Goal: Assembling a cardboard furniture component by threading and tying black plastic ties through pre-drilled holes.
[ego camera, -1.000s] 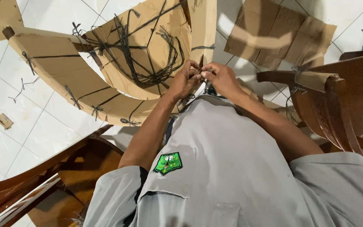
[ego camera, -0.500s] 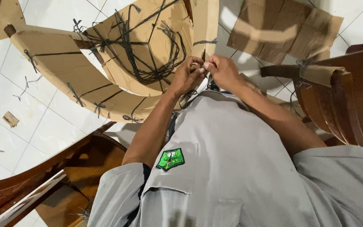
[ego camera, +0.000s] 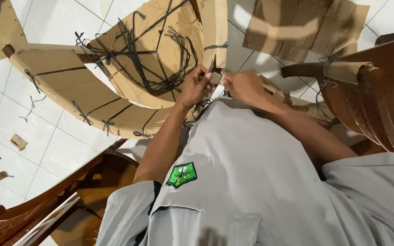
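My left hand (ego camera: 196,85) and my right hand (ego camera: 244,86) meet close together just beyond my grey shirt (ego camera: 251,182). Both pinch a small cardboard flap (ego camera: 217,78) with black string at the edge of a cardboard-wrapped piece (ego camera: 160,50). Loose black string (ego camera: 169,68) crisscrosses that cardboard. A curved wooden part wrapped in cardboard (ego camera: 74,91) and tied with string lies to the left of my hands.
Dark polished wooden chair parts stand at the right (ego camera: 379,100) and lower left (ego camera: 46,205). Flat cardboard sheets (ego camera: 306,27) lie on the white tiled floor (ego camera: 33,146), with a small cardboard scrap (ego camera: 18,142) and bits of string.
Both hands stay joined on the flap, with the fingers shifting slightly. The view has tilted a little, so the hands sit slightly higher in frame.
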